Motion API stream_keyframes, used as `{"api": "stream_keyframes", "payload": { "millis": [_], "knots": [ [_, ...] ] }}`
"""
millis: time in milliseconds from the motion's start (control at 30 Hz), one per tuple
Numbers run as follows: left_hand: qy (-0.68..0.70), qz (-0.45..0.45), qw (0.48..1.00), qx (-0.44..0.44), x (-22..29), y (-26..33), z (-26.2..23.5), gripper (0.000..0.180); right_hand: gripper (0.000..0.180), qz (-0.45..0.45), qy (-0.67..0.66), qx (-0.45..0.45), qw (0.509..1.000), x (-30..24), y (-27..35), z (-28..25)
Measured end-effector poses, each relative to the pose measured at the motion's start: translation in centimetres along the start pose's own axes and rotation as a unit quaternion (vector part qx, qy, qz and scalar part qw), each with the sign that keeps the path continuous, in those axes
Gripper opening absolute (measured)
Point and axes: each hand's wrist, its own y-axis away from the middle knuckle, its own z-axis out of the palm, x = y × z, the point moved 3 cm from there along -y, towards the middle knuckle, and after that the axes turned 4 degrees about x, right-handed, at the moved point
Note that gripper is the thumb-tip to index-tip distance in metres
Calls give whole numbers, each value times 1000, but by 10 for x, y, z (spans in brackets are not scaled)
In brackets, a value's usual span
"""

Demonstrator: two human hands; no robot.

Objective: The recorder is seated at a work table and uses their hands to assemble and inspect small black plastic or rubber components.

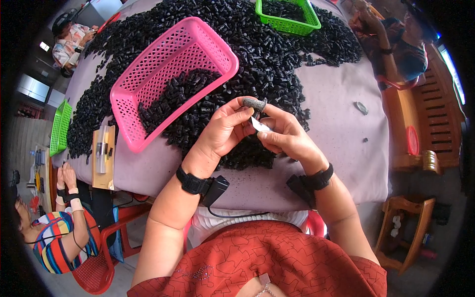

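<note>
My two hands meet over the near edge of a large pile of small black moulded pieces (277, 74). In my left hand (228, 123), the thumb and fingers close on a small dark grey, speckled piece with a flared end (255, 104). A flat white pointed piece, blade-like in shape (259, 125), is pinched between the thumb and fingers of my right hand (289, 134). Its tip lies close under the dark piece; whether they touch I cannot tell. Both wrists wear black straps with small boxes.
A pink basket (129, 129) partly filled with black pieces tilts on the pile at left. Green baskets stand far back (288, 25) and at the left edge (59, 129). A board (110, 168) with a clear tube lies left. Other people sit around the cloth-covered table (341, 148).
</note>
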Motion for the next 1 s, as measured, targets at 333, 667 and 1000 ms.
{"api": "stream_keyframes", "payload": {
  "millis": [333, 667, 1000],
  "knots": [
    [11, -14, 1000, -7, -1, 0, -2, 26, 50, -5, 0, 35, 999, 6, -4, -7],
    [13, -14, 1000, -19, -2, -1, -2, 26, 57, -2, -23, 6, 1000, 5, -3, -3],
    [21, -35, 999, -11, 0, 0, 1, 28, 54, 4, -16, 33, 999, 5, -3, -7]
  ]
}}
